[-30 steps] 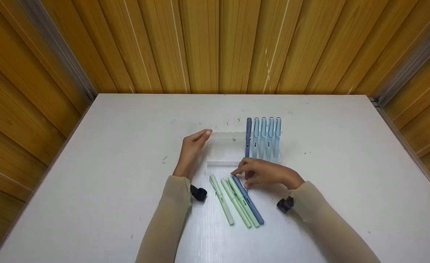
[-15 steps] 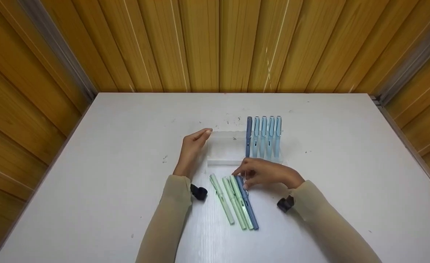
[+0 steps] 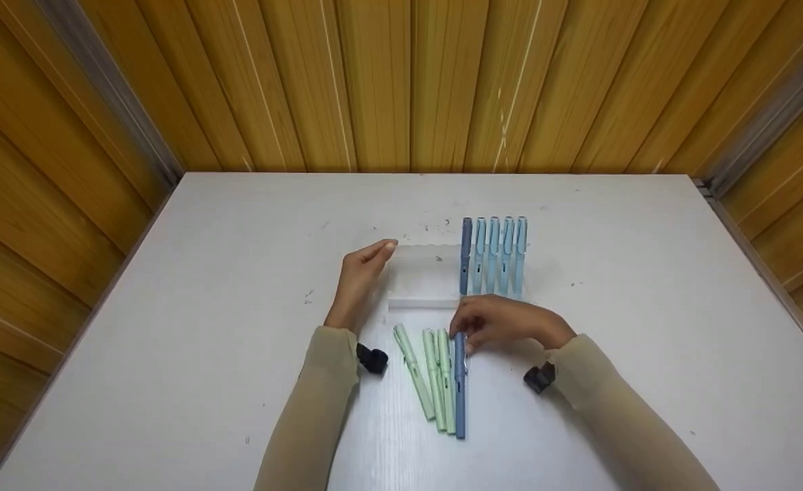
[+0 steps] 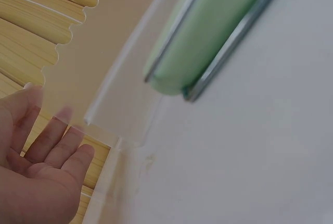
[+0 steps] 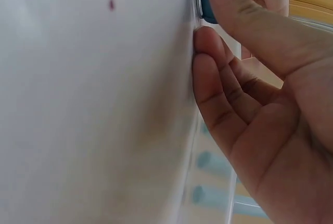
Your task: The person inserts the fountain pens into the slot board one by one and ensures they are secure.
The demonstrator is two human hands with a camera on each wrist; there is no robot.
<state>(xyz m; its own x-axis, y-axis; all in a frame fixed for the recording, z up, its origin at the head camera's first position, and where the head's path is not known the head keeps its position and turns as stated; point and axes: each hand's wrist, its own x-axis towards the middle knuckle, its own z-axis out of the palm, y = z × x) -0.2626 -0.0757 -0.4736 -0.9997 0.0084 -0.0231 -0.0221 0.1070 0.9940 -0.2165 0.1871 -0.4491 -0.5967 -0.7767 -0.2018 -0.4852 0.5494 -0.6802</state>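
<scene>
The dark blue pen (image 3: pixel 459 385) lay on the white table (image 3: pixel 170 327), its long axis running almost straight toward and away from the person, far end under the right hand (image 3: pixel 504 324). That hand pinched the pen's far end between thumb and curled fingers; in the right wrist view the thumb (image 5: pixel 244 13) pressed on the blue tip (image 5: pixel 206 0) while the other fingers (image 5: pixel 218 94) curled against the tabletop. Just left of it, touching or nearly so, lay three green pens (image 3: pixel 429 375), fanned slightly and angled leftward at their far ends.

Beyond the hand stood a clear pen rack (image 3: pixel 422 273), with one dark blue and four light blue pens (image 3: pixel 493 256) lying across its right part, parallel, pointing away. The left hand (image 3: pixel 360 279) rested at the rack's left end, fingers straight and relaxed; the left wrist view showed them spread loosely beside the rack's scalloped edge (image 4: pixel 57 62), and a green pen's end (image 4: pixel 208 31) close up.

Wooden plank walls (image 3: pixel 401 82) enclosed the table on three sides.
</scene>
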